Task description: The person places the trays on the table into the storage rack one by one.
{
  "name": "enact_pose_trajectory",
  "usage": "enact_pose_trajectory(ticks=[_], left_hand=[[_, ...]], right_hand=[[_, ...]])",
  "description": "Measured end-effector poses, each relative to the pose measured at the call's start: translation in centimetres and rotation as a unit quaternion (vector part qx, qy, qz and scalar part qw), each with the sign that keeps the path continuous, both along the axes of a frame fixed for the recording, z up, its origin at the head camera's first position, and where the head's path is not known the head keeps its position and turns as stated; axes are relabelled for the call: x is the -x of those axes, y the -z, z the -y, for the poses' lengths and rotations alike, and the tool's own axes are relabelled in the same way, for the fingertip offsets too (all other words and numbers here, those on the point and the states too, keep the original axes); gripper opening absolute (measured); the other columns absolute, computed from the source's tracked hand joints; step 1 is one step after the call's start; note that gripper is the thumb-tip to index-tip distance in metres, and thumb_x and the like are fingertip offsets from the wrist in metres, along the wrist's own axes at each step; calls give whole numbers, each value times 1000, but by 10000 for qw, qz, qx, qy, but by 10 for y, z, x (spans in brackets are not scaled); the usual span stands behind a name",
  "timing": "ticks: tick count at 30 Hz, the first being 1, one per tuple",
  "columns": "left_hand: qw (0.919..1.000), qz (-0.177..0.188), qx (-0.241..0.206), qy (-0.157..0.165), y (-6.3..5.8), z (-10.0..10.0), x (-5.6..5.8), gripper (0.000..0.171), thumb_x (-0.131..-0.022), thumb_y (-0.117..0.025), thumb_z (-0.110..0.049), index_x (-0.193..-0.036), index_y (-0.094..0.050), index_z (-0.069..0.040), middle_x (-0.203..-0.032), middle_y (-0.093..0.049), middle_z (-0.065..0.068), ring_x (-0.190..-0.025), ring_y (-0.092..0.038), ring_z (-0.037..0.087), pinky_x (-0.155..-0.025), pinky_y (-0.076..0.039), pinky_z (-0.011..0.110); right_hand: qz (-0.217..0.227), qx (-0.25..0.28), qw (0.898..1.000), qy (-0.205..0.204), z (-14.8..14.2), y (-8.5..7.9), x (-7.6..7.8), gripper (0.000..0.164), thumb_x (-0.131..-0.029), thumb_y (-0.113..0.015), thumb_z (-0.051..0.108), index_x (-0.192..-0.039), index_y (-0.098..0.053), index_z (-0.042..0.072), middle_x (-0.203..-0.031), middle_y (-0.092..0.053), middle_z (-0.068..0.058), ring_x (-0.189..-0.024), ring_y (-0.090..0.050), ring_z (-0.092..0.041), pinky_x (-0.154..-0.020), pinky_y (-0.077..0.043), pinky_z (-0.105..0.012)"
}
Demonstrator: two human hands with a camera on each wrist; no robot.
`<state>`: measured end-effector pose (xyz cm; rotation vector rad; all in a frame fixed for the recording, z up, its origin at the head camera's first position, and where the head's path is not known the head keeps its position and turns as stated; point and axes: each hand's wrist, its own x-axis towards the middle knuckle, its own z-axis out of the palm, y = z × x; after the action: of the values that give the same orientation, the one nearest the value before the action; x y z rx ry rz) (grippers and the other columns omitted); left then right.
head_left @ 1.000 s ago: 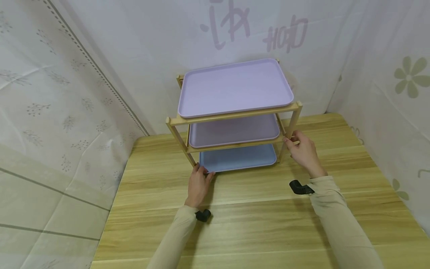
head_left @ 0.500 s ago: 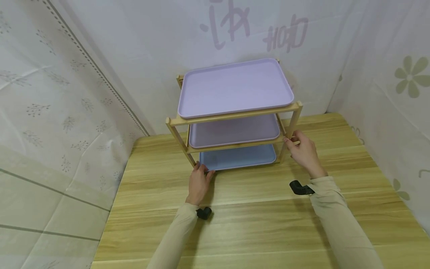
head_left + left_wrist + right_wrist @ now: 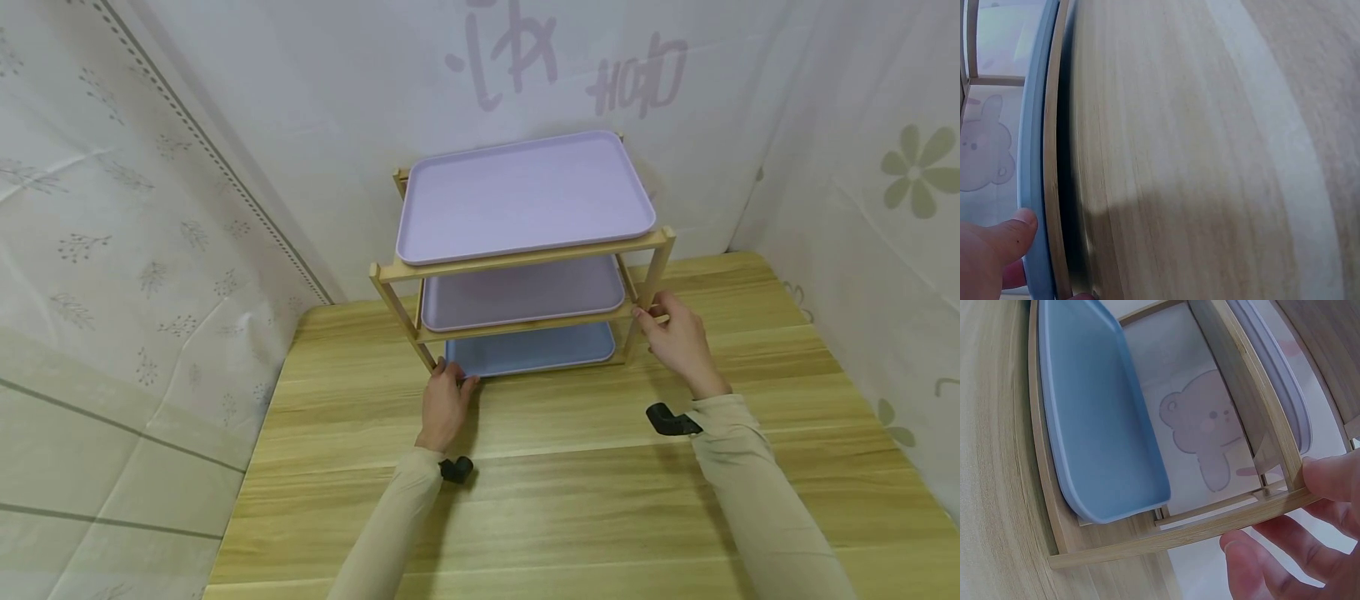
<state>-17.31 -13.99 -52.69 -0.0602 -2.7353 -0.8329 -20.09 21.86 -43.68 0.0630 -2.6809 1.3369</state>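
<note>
A light wooden three-tier rack stands on the table. Its bottom tier bears a blue tray, its middle tier a pale purple tray. Another pale purple tray lies on top. At the blue tray's front left corner is my left hand; in the left wrist view its thumb presses the blue rim, just above the wooden rail. My right hand grips the rack's front right post at middle-tier height. In the right wrist view, the thumb lies against that joint.
The wood-grain table reaches toward me and out to both sides of the rack. A white printed cloth hangs close behind it. Patterned curtains border the left and right sides.
The blue tray has slid slightly back into the bottom tier, its front edge now nearer the rail. My left hand has moved forward a little with it. The right hand keeps its place.
</note>
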Motion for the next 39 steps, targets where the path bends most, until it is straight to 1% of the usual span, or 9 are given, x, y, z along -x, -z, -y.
enact_pose_trajectory(ticks=[3,10,14,19,25,30,33,35,39], left_hand=[[10000,27,17,8,-1,0,0,27,-88,-72,-25,-84,-62,0,-97,-66,30,-114,-56,52,-86,-53,55],[9999,-90,103,18,-1,-1,1,28,-88,-71,-26,-84,-62,0,-96,-65,28,-106,-60,52,-80,-55,55],[9999,-65,110,-25,0,-2,3,28,-88,-71,-26,-86,-63,1,-101,-65,30,-107,-60,53,-80,-55,55],[9999,87,111,-54,2,-2,8,28,-89,-70,-26,-89,-64,1,-108,-63,33,-105,-61,52,-79,-55,53],[9996,224,136,-106,5,-1,11,28,-91,-68,-27,-93,-65,1,-106,-63,29,-94,-65,48,-76,-56,52],[9996,173,126,-159,7,-2,10,26,-91,-68,-24,-95,-66,2,-101,-64,25,-85,-67,43,-72,-55,50],[9998,113,131,-140,7,-1,7,25,-91,-68,-21,-99,-67,3,-107,-64,29,-85,-68,41,-72,-56,49],[9999,77,91,-104,6,0,5,25,-90,-68,-18,-102,-67,4,-114,-63,33,-91,-68,42,-77,-56,49],[9998,64,168,-61,1,4,-2,22,-90,-66,-15,-104,-68,1,-119,-63,31,-104,-65,42,-85,-55,49]], right_hand=[[-3,4,10000,7,0,0,-1,30,-99,-53,29,-107,-54,0,-107,-62,-24,-59,-57,1,-49,-51,-25],[-17,-3,10000,8,0,0,-1,31,-99,-53,30,-107,-54,0,-106,-62,-24,-58,-57,2,-49,-51,-26],[-9,12,10000,11,-1,1,0,30,-99,-53,29,-107,-55,1,-106,-62,-23,-59,-58,-1,-50,-51,-27],[4,22,10000,10,0,1,0,29,-99,-53,29,-105,-53,0,-106,-62,-24,-58,-59,-4,-49,-51,-27],[60,84,9999,-15,1,1,1,31,-99,-52,30,-107,-53,0,-108,-61,-24,-62,-60,-6,-51,-52,-27],[119,87,9999,-5,0,1,3,34,-99,-52,32,-112,-55,0,-109,-61,-24,-66,-61,-9,-52,-52,-26],[136,68,9999,-38,0,1,5,34,-99,-51,32,-112,-54,0,-109,-61,-24,-66,-61,-9,-52,-52,-26],[137,54,9999,-60,0,2,6,35,-99,-51,32,-111,-54,0,-109,-60,-23,-65,-61,-8,-52,-52,-26],[145,54,9998,-90,-1,3,8,35,-100,-51,33,-110,-54,0,-109,-60,-23,-64,-60,-6,-52,-52,-26]])
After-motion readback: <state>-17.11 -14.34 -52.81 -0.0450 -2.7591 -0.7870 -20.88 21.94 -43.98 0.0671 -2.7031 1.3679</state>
